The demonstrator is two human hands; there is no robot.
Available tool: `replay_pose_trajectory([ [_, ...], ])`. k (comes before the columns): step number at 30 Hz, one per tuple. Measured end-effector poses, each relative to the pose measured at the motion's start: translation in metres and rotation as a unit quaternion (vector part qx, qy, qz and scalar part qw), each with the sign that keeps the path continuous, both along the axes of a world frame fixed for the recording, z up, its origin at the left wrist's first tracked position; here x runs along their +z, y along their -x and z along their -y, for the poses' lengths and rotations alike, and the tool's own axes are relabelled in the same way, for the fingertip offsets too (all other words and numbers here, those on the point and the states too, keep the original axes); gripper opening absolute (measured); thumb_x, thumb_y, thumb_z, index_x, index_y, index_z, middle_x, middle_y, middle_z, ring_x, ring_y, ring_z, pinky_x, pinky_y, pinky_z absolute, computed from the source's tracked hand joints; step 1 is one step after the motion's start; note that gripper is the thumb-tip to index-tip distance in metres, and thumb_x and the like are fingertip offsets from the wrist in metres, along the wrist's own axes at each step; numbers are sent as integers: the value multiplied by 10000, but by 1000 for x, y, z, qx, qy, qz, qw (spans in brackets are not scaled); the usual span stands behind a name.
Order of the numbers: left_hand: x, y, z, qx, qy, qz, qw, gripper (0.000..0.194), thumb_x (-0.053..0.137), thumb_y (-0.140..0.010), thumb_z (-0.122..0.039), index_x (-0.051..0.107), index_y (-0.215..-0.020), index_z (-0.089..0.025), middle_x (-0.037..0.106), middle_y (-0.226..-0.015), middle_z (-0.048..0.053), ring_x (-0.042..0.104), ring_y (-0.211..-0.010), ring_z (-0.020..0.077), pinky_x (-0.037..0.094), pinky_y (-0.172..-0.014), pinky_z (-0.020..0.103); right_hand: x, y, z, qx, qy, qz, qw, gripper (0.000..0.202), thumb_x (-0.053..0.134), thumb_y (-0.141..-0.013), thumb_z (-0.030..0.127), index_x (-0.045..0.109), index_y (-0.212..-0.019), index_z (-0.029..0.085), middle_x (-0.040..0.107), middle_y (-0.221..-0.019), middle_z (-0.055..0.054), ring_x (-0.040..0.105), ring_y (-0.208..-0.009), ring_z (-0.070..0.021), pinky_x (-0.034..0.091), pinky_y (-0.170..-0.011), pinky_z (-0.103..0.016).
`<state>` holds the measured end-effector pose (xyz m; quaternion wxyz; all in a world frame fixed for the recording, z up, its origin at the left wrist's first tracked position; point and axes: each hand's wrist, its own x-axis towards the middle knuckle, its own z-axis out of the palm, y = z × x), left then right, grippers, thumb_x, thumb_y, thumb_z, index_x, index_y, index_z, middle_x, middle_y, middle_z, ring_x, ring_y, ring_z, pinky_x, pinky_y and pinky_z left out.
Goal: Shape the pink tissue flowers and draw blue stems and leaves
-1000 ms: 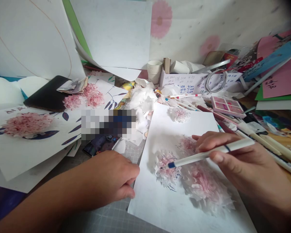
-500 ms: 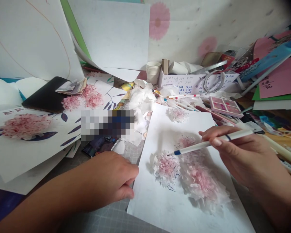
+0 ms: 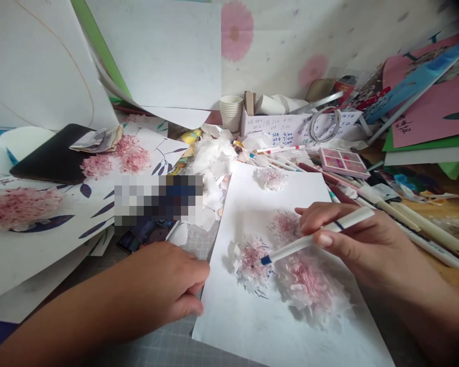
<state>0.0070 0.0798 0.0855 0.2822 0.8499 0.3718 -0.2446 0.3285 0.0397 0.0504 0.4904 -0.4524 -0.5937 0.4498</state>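
Flower-printed wall point(image 3: 275, 30) closes off the back; before it a crowded bench point(image 3: 457, 204), with a gridded cutting mat point(image 3: 168, 334) below the left fingers. Right hand point(image 3: 348, 242): fingers closed on a white marker point(image 3: 290, 248), thumb against the near side, barrel gripped about mid-length and aslant, tail up and away. Held so, presumably, to let the dark blue end reach down without the hand crushing anything. That end lies over the left pink-and-white paper flower point(image 3: 252, 255); contact of nib with petals cannot be told. Fine blue strokes show round this flower's edge.

White sheet point(image 3: 222, 311) lies under the right hand, askew, likely turned to suit it. Larger flower point(image 3: 309, 285) just below the right fingers, smaller flower point(image 3: 285, 224) just to their left, topmost flower point(image 3: 271, 178) farther beyond.

Left hand point(image 3: 176, 280): fingers curled in, at the sheet's left edge, perhaps to steady it. Tips hidden; cannot tell whether they press or hold anything. Beyond them, phone point(image 3: 147, 235) and tissue scraps point(image 3: 214, 155). Well beyond the right fingers: four-pan pink palette point(image 3: 343, 162), stacked paper cups point(image 3: 230, 113), probably set there to free the working space.
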Motion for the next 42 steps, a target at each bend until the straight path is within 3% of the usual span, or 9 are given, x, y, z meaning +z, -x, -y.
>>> replay_pose_trajectory([
  [5, 0, 0, -1, 2, 1, -9, 1000, 192, 684, -907, -335, 595, -785, -216, 690, -835, -26, 603, -781, 191, 298, -655, 331, -1, -4, -2, -63, 8, -27, 998, 133, 821, -891, 424, 806, -813, 318, 710, -787, 37, 608, -776, -162, 458, -742, -283],
  [10, 0, 0, -1, 2, 0, -3, 1000, 179, 671, -899, -323, 598, -776, -215, 700, -833, -16, 610, -773, 195, 290, -645, 333, 6, 0, 0, 25, 22, -4, 999, 116, 820, -887, 386, 808, -855, 275, 727, -805, -4, 634, -780, -199, 479, -744, -332],
  [15, -2, 2, -1, 1, -3, 8, 1000, 166, 656, -888, -327, 594, -777, -221, 703, -835, -5, 614, -776, 208, 293, -646, 339, 6, -4, -2, -61, 15, -14, 998, 185, 833, -869, 439, 801, -771, 284, 685, -761, 9, 600, -760, -192, 474, -750, -335],
  [20, -1, 0, -2, 0, 1, 3, 1000, 164, 642, -889, -323, 585, -776, -219, 708, -845, -3, 620, -790, 217, 292, -651, 348, 7, -4, 0, 19, 22, 8, 1000, 164, 823, -879, 446, 805, -827, 291, 714, -779, -1, 620, -759, -201, 478, -723, -338],
  [25, 0, -1, -3, -3, 0, -3, 1000, 164, 632, -891, -327, 579, -781, -218, 708, -853, -2, 624, -802, 220, 298, -656, 350, 5, -5, 0, -38, 23, 0, 999, 183, 797, -907, 429, 790, -796, 285, 673, -767, 11, 580, -781, -192, 459, -806, -352],
  [30, -1, 2, -2, -7, -2, 0, 1000, 164, 653, -890, -323, 583, -784, -220, 710, -852, -10, 625, -801, 211, 309, -660, 345, 3, -6, -1, 7, 29, 29, 999, 185, 792, -905, 412, 787, -806, 255, 698, -783, -7, 604, -787, -207, 455, -793, -362],
  [35, 0, 1, -2, -8, 2, -2, 1000, 148, 645, -896, -320, 596, -797, -220, 716, -873, -2, 638, -824, 224, 320, -671, 348, 2, -7, -3, -56, 13, 5, 998, 214, 769, -921, 436, 782, -778, 277, 672, -751, -5, 598, -775, -215, 464, -789, -368],
  [42, -3, 1, -3, -5, 10, 7, 1000, 150, 663, -887, -315, 603, -789, -219, 718, -856, -1, 636, -800, 216, 318, -661, 339, 10, 7, 2, 10, 3, 28, 1000, 75, 818, -883, 324, 791, -831, 277, 743, -801, 2, 658, -791, -194, 495, -764, -318],
])
